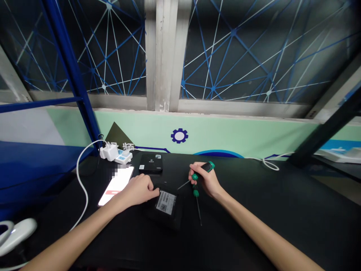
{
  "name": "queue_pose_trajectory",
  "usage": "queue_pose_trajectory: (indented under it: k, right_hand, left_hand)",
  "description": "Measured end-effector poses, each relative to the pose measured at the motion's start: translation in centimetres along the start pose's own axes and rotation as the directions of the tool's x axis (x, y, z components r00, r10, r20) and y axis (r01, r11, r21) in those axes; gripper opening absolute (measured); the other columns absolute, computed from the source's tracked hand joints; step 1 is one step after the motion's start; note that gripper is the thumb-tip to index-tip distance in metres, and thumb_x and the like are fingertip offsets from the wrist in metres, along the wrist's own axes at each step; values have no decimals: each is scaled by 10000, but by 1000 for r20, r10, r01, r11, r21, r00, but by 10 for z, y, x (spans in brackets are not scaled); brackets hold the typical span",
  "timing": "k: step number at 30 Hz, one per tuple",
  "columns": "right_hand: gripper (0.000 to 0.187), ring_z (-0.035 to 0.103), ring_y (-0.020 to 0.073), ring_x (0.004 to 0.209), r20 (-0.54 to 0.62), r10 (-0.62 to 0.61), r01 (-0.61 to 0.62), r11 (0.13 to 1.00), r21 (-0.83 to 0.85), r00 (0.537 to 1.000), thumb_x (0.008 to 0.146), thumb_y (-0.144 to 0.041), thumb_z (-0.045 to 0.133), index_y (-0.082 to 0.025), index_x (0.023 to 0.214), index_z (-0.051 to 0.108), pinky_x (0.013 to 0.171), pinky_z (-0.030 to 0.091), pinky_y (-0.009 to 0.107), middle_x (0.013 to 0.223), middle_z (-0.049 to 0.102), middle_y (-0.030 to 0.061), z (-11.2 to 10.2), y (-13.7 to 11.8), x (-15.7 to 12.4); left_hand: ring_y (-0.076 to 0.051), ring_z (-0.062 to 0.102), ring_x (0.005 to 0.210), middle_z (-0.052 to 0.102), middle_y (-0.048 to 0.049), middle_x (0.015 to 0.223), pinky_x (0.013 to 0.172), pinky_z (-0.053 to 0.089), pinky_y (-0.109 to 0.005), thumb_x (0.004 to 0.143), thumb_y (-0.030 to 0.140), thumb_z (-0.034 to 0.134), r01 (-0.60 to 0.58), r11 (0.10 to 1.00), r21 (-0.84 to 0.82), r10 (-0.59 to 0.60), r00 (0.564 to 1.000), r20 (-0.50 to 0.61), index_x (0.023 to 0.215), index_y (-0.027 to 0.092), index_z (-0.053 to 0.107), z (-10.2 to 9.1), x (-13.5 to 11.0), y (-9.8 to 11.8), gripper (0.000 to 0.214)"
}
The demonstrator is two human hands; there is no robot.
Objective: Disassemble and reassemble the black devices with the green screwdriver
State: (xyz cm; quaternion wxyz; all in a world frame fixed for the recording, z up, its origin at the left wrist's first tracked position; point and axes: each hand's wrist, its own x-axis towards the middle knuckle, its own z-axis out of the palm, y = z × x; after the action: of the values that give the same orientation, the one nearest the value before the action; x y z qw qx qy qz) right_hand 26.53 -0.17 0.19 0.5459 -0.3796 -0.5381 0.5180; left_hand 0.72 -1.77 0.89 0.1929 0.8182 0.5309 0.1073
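Observation:
A black box-shaped device [166, 209] lies upside down on the black table [254, 210], its white label facing up. My left hand [139, 190] rests on the device's near-left corner, fingers curled and pressing it. My right hand [204, 180] is closed round a green-handled screwdriver [197, 175], whose thin shaft points left and down towards the device. A second green-handled screwdriver [197, 205] lies on the table just right of the device, below my right hand.
A lit phone [117, 184] lies left of my left hand. Behind it are a second black box [150, 163], a white charger plug [108, 152] and a white cable [81, 184]. A white object [17, 233] sits at the left edge. A blue frame post stands left.

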Motion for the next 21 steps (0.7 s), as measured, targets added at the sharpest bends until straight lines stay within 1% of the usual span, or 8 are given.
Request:
queue_pose_trajectory:
  k: [3,6,9,15,21]
  right_hand:
    - [387,536,118,395,2,3,-3,1000,-10,1000,763,-460,753,-162,553,625,382,369,220,491,619,27,0,0,-1]
    - [388,540,118,399,4,-2,2,1000,-31,1000,764,-463,752,-163,555,625,379,367,218,501,628,30,0,-1,0]
    - [386,543,118,409,1,-7,7,998,-57,1000,763,-471,751,-167,560,627,369,350,213,515,636,32,0,-1,0]
    - [397,519,112,401,8,-14,15,996,-91,1000,764,-490,748,-175,563,611,356,325,210,507,627,27,0,-3,0]
    - [411,524,115,413,4,-18,18,992,-122,1000,756,-513,746,-177,569,603,362,319,212,518,627,25,3,-7,-2]
  left_hand:
    - [-140,526,424,489,15,368,628,420,-280,896,452,479,56,997,-50,-56,998,17,340,218,455,2,-1,0,603]
    - [-155,563,443,494,1,347,700,453,-296,907,488,483,74,996,-55,-75,997,-11,323,220,465,4,-1,0,642]
    - [-163,592,474,526,-10,360,742,462,-305,919,511,471,79,995,-61,-79,997,-8,326,221,486,4,-1,1,660]
    - [-169,596,478,556,-23,376,690,463,-299,920,521,457,100,993,-65,-100,995,6,324,223,489,3,-1,3,667]
    - [-177,608,482,562,-22,386,684,453,-297,930,525,449,103,992,-68,-106,994,-33,327,222,477,9,0,3,675]
